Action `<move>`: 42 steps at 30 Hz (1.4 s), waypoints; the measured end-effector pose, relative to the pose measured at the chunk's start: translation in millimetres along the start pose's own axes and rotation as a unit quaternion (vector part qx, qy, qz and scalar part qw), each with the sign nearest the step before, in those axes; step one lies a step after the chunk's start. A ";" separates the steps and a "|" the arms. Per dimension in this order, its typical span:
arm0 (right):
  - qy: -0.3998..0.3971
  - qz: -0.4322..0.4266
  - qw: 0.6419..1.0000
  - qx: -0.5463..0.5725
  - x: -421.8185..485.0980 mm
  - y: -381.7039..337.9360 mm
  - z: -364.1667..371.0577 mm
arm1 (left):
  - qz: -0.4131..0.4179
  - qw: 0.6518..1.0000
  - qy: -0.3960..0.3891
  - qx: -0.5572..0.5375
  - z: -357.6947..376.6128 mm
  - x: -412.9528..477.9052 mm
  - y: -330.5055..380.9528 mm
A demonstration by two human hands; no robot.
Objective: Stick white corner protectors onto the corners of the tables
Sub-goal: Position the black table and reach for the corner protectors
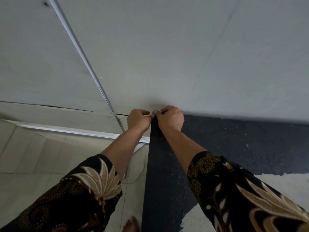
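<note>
Together left hand [138, 120], right hand [168, 118] hide corner of table [184, 56]; second table [41, 56] alongside.

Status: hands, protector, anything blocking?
Left hand and right hand both curled on the table corner, fingertips meeting. Protector hidden under fingers, cannot confirm seated. Nothing seen in the way.

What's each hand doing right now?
Left hand: fingers curled, thumb at the table corner; contents hidden.
Right hand: fingers curled round the table corner.

We've one wide-angle head view only, facing forward and down, close above the white table [184, 56] corner, with tiled floor [33, 156] beneath it.
</note>
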State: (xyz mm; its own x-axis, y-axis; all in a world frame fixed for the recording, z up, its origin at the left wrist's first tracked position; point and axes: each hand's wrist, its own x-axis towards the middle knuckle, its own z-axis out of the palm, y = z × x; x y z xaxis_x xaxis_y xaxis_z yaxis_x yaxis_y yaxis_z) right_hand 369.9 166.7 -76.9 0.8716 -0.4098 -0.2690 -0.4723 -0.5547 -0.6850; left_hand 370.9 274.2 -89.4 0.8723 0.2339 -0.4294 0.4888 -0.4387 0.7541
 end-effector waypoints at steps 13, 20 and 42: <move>0.001 -0.016 1.000 -0.027 0.9 -2.5 -1.7 | -0.052 0.995 0.034 -0.075 26.8 -14.1 -6.5; 0.009 -0.041 0.999 -0.034 -1.2 3.4 -1.5 | -0.034 0.993 0.110 -0.017 51.3 -29.9 -12.8; 0.007 -0.058 0.998 -0.036 0.5 5.7 -1.3 | -0.005 0.991 0.127 -0.033 51.7 -32.8 -11.4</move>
State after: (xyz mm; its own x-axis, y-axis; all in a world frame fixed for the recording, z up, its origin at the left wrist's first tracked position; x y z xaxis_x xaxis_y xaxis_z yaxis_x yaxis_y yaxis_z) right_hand 367.4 162.4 -80.1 0.9192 -0.3502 -0.1803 -0.3770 -0.6496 -0.6602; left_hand 336.1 226.7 -109.7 0.8384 0.4523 -0.3041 0.4895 -0.3798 0.7849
